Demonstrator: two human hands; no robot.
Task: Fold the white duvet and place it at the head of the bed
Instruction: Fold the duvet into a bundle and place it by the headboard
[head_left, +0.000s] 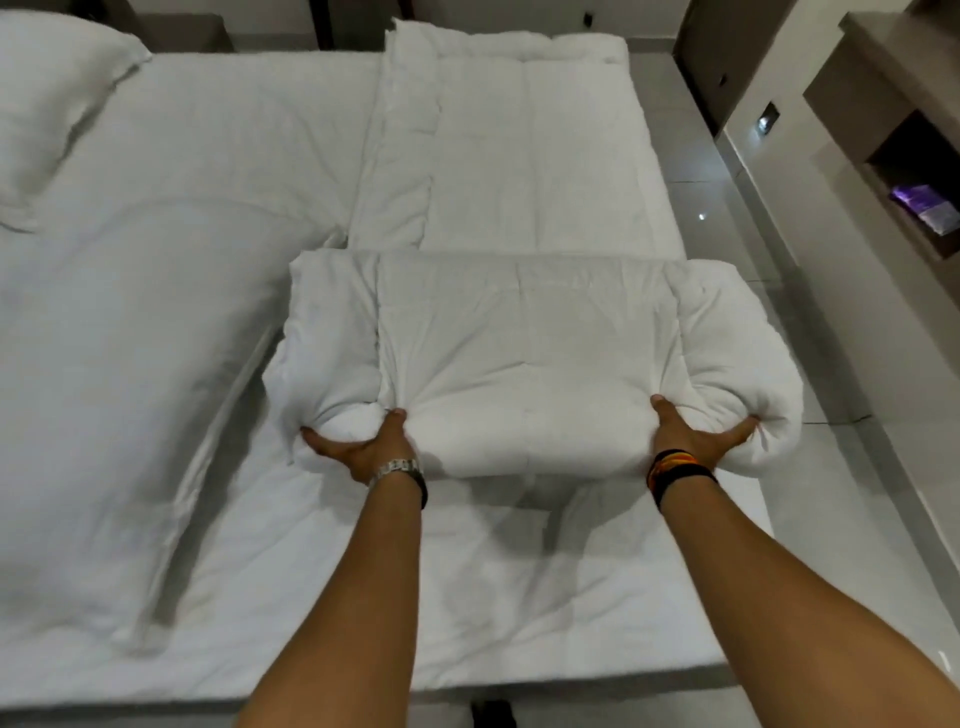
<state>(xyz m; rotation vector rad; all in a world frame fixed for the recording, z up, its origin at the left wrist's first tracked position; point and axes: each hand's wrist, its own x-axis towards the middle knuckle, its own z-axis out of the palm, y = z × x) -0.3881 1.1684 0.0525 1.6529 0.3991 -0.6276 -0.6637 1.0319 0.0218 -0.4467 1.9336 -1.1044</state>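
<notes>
The white duvet (524, 338) lies as a long strip along the right side of the bed (171, 291), running away from me. Its near part is doubled over into a thick, puffy fold raised above the rest of the strip. My left hand (363, 441) grips the fold's near left corner, thumb on top and fingers spread beneath. My right hand (696, 434) grips the near right corner the same way. The far end of the duvet (509, 47) reaches the bed's far edge.
A white pillow (47, 104) rests at the far left on the white sheet. Glossy tiled floor (737, 218) runs along the bed's right side. A wall unit with an open shelf (914, 176) stands at the right.
</notes>
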